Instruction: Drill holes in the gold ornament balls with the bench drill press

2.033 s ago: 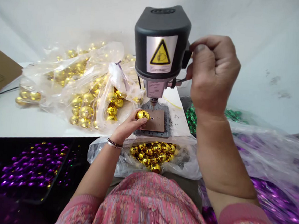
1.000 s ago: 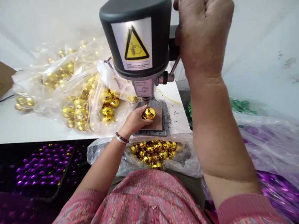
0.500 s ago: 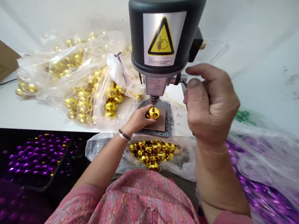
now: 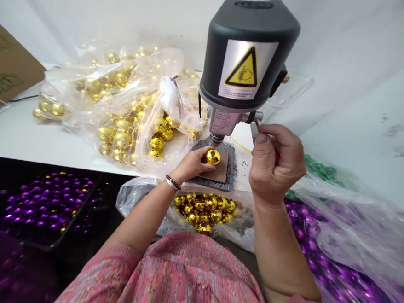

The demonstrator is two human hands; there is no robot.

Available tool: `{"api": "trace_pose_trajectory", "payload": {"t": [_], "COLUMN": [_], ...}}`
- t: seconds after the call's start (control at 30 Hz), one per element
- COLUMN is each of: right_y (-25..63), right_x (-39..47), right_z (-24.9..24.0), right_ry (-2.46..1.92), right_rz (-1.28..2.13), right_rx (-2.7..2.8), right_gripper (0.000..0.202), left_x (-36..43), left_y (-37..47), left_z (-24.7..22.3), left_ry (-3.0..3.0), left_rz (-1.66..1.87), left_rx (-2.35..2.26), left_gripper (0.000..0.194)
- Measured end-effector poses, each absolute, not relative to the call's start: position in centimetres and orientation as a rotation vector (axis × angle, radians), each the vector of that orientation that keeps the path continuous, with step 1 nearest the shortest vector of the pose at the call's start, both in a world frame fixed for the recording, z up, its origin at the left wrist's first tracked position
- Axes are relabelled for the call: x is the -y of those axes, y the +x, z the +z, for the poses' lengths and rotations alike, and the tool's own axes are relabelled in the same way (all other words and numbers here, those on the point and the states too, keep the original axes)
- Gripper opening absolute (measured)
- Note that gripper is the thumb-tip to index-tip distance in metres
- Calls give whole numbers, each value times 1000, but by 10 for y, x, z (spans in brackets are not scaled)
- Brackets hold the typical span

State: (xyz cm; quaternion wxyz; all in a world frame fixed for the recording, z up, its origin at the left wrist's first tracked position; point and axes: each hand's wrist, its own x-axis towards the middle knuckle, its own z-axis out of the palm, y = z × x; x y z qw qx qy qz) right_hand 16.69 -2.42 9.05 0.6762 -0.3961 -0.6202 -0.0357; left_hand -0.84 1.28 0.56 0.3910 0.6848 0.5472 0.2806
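My left hand (image 4: 194,164) grips a shiny gold faceted ball (image 4: 213,157) between thumb and fingers. The ball rests on a brown board (image 4: 220,173) over the grey base (image 4: 230,181) of a small bench drill press (image 4: 254,30). Just over the ball is the drill's chuck (image 4: 217,139); whether the bit touches the ball I cannot tell. To the right of the machine, my right hand (image 4: 275,163) is closed around its feed lever (image 4: 258,124). A bit of red shows between those fingers, and most of the lever is hidden by the hand.
Clear plastic bags of gold balls (image 4: 121,139) lie on the white table (image 4: 2,142) at left. An open bag of gold balls (image 4: 206,212) is before my lap. Purple balls (image 4: 49,201) sit lower left, bagged purple ones (image 4: 345,272) at right. A cardboard box (image 4: 10,69) stands far left.
My right hand has come down a little with the lever. The head view has shifted, so the drill press appears farther right and lower. My left hand still holds the ball under the chuck.
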Motion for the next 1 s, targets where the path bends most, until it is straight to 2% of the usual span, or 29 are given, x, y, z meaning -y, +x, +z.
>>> {"api": "trace_pose_trajectory", "payload": {"t": [0.13,0.37,0.67,0.8,0.93,1.0], "right_y": [166,164,163,164,163,163], "right_x": [19,16,-1,-5,-5,-5], "right_z": [78,52,151,157,152,151], "right_ry": [-872,-862,-838,-831,-790,-787], "right_rz": [-118,-97,160,201,191,185], "right_rx": [1353,1321,1299,1300,1283,1279], "right_gripper": [17,14,16,13,14,15], "left_x": [-12,-11,-4,22,46,45], "left_y": [-9,-12,-15,-31,-57,-71], "left_z": [5,4,2,8,17,23], "left_ry": [1726,1716,1696,1819,1934,1971], "left_rz": [734,730,725,691,509,552], "left_rx": [-1397,-1390,-1390,-1268,-1137,-1258], "left_gripper": [56,60,71,64,76,64]}}
